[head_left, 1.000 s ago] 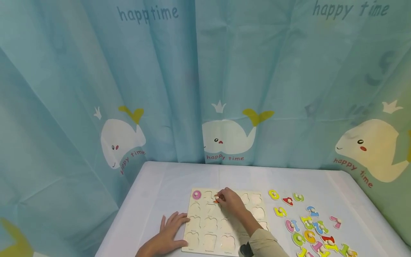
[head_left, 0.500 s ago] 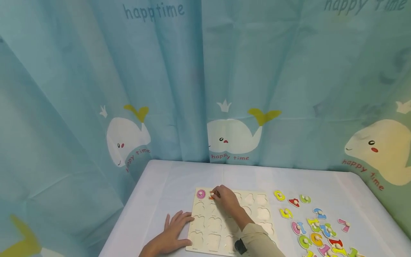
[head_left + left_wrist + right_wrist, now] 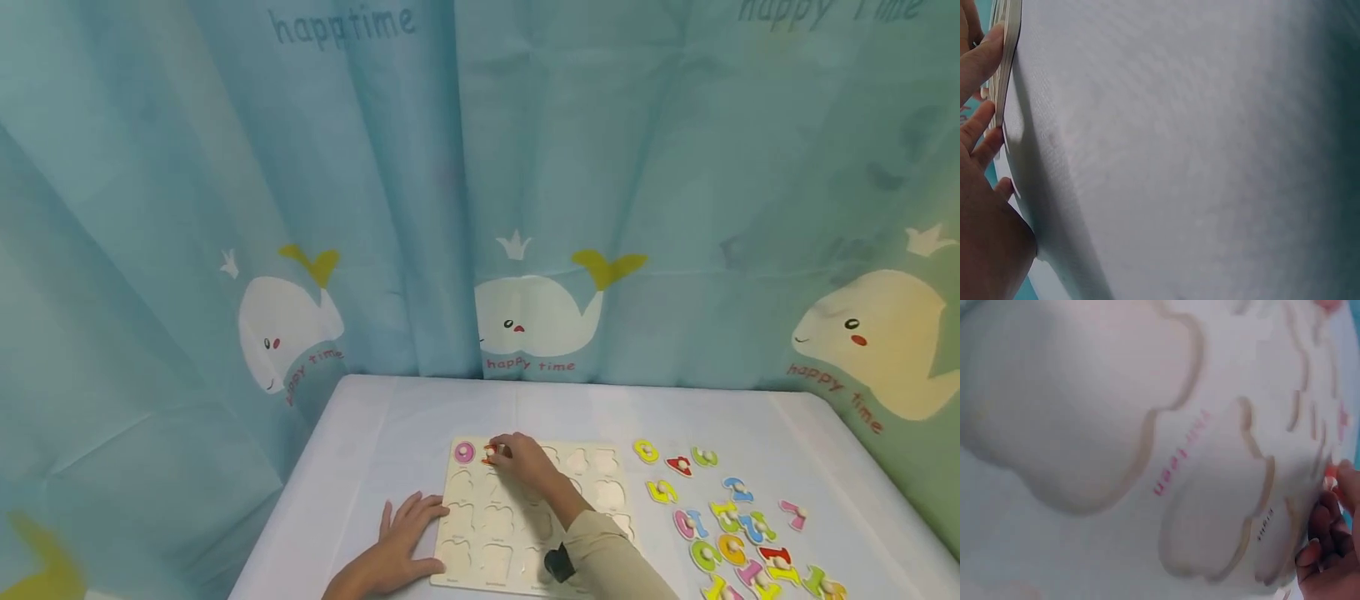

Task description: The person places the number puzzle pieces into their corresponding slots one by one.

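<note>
A pale wooden number puzzle board [image 3: 474,533] with cut-out recesses lies on the table in the head view. My left hand [image 3: 401,546] rests at its left edge, fingers spread, fingertips and thumb touching the rim. By its knob, my right hand [image 3: 528,467] pinches a red-orange number piece [image 3: 489,454] at the second recess of the back row; the fingers partly cover it, and I cannot tell whether it sits fully in. To its left, a pink zero piece [image 3: 464,452] lies in the corner recess. The right wrist view shows recesses with printed words and the right hand [image 3: 1335,550].
Several loose knobbed number pieces lie right of the board, among them a yellow five [image 3: 662,492], a red four [image 3: 679,466] and a pink seven [image 3: 794,514]. The white table [image 3: 420,417] ends at a blue curtain [image 3: 405,208] behind.
My right hand has moved left with the red-orange number piece, from near the third recess to the second, beside the pink zero. My left hand has stayed at the board's edge.
</note>
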A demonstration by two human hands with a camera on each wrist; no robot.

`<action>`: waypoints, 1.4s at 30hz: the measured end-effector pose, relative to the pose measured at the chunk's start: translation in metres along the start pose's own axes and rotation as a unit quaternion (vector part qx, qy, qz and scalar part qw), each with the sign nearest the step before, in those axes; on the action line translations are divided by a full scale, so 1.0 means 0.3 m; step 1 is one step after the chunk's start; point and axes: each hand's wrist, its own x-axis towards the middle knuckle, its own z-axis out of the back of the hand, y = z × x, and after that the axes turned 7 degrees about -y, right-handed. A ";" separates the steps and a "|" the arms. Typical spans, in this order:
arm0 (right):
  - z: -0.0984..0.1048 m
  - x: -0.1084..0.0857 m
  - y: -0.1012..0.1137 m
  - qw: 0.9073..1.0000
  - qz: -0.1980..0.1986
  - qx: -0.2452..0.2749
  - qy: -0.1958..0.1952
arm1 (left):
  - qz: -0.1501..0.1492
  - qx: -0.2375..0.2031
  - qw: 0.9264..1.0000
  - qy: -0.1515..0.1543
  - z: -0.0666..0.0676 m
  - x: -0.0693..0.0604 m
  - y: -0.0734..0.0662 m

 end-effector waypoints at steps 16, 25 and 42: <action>0.270 -0.100 -0.188 0.987 -0.103 -0.012 -0.125 | 0.010 0.004 1.000 -0.012 -0.002 -0.003 0.008; 0.480 -0.247 -0.324 0.972 -0.145 -0.001 -0.186 | 0.004 0.000 1.000 -0.006 -0.012 0.000 0.012; 0.698 -0.556 -0.584 0.958 -0.244 -0.101 -0.115 | 0.007 0.007 1.000 -0.007 -0.016 0.002 0.013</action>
